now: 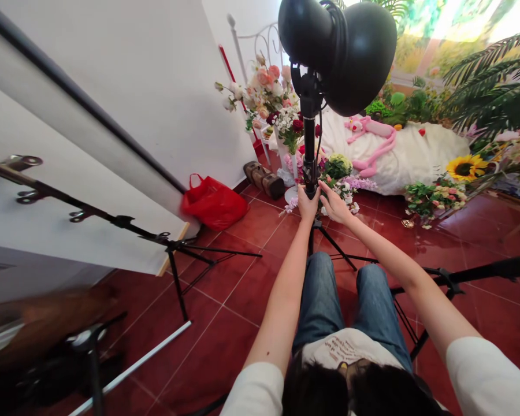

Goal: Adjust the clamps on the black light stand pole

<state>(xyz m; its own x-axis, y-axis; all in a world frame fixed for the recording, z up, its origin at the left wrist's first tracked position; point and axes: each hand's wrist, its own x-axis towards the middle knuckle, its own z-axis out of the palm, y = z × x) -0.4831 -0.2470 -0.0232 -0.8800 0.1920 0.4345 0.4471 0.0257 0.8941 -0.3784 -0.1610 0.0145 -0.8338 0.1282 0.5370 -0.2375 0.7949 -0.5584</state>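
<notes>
In front of me a black studio light [364, 58] with a bowl-shaped reflector sits on top of a light stand [309, 138]. My left hand [308, 203] is wrapped round the stand's pole, low down, just above its spread legs. Beside it, my right hand [335, 205] has its fingers stretched out, with the fingertips close to the pole; whether they touch it I cannot tell. A black cable hangs down along the pole from the light.
A red plastic bag [214, 202] and a brown case [264, 180] lie by the wall. Flower bunches [268, 86] stand behind the light. A pink plush toy [379, 136] rests on white cloth [416, 162]. Other stands' legs [212, 254] spread at left and right; a white rod [147, 361] lies on the tiles.
</notes>
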